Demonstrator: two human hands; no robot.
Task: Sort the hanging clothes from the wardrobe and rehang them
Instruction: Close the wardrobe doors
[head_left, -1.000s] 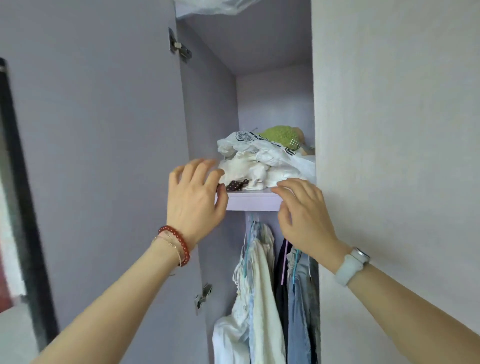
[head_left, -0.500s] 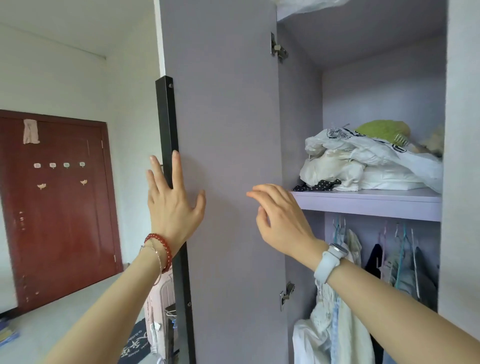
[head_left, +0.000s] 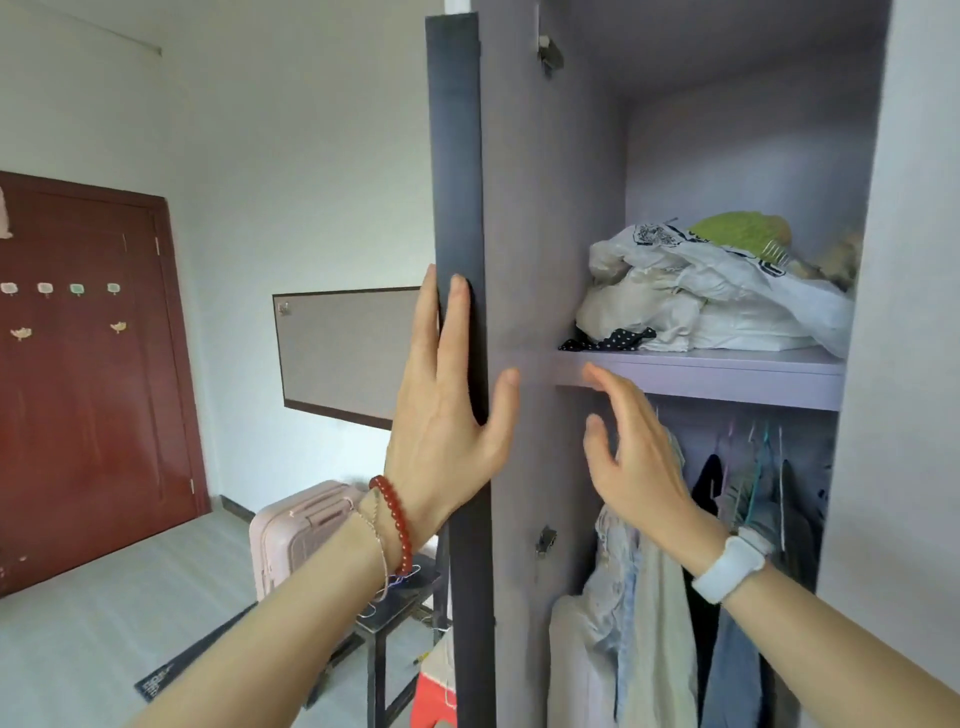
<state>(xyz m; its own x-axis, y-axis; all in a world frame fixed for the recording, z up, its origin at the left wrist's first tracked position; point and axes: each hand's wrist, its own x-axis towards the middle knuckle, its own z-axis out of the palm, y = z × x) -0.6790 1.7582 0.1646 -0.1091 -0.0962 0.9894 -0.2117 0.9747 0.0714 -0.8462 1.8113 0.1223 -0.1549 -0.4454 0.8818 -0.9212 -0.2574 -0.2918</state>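
Note:
The lilac wardrobe stands open, its left door (head_left: 519, 208) swung out edge-on toward me. My left hand (head_left: 447, 410) lies with straight fingers against the door's dark edge, thumb on the inner face. My right hand (head_left: 634, 457) hovers inside the opening with relaxed fingers, holding nothing, just below the shelf (head_left: 727, 374). Under the shelf hang the clothes (head_left: 649, 623): pale, cream and denim garments on the left, dark ones on coloured hangers (head_left: 758, 441) to the right. My right forearm hides part of them.
A heap of white bags and folded cloth with a green item (head_left: 717, 296) fills the shelf. Left of the door are a pink suitcase (head_left: 296, 535), a dark stool (head_left: 384, 629), a red door (head_left: 88, 374) and a grey wall board (head_left: 343, 348).
Both hands left the shelf edge. The left hand swung the door wide and now rests on its edge; the right hand drifted back to the opening. The view turned left.

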